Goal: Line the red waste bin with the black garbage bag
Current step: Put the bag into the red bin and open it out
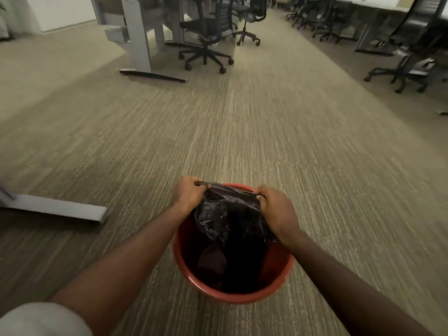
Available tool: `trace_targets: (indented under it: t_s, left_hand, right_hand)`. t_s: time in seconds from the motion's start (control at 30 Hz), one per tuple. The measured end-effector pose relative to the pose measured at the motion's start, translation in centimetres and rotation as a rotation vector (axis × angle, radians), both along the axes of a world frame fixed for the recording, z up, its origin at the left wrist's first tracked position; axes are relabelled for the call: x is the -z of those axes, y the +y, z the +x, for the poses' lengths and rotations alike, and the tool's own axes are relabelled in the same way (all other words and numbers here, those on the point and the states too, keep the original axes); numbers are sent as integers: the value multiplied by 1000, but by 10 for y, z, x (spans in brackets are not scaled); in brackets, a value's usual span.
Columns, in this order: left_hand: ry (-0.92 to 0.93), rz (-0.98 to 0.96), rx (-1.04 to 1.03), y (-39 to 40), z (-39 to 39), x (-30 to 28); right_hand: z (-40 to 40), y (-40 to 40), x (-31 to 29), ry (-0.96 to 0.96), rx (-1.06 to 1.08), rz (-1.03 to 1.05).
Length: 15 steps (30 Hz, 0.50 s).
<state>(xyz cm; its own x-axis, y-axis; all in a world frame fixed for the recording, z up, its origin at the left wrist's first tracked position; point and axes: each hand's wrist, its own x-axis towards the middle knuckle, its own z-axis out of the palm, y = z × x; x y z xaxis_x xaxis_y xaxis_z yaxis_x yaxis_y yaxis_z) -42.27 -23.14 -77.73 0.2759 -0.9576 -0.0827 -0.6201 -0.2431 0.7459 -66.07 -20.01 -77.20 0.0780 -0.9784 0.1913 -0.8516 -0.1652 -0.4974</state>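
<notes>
Both bare forearms reach down over the red waste bin (pixel 232 291), which sits on the striped carpet (pixel 242 132). Left hand (pixel 188 191) and right hand (pixel 278 212) are each fisted tight on the top edge of the black garbage bag (pixel 228 212), stretching it across the far rim while the rest droops inside. Office chairs (pixel 206 44) sit further back by a desk leg (pixel 139 37).

I see striped beige carpet (pixel 242 132) running down an office aisle. Far left, a grey desk leg (pixel 139 37) stands on its flat foot, with black wheeled office chairs (pixel 206 42) just beside it. More chairs (pixel 407 66) line the right. Another grey desk foot (pixel 60 208) lies near left.
</notes>
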Motion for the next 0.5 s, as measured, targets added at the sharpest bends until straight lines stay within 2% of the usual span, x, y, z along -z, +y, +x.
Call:
trace_targets:
  t_s: [0.13,0.3,0.4,0.5]
  left_hand:
    - [-157,4,94,-28,2,7]
    - [-225,177,226,-67,6,6]
    - [-163,326,299,-78,10,10]
    - [-4,402,272,-75,23,25]
  right_hand:
    - [-15,-29,6,93,96,-13]
    - [-35,-69,9,30,160,237]
    - [-37,-85,17,-31,110,394]
    - [-39,-95,31,-272,131,533]
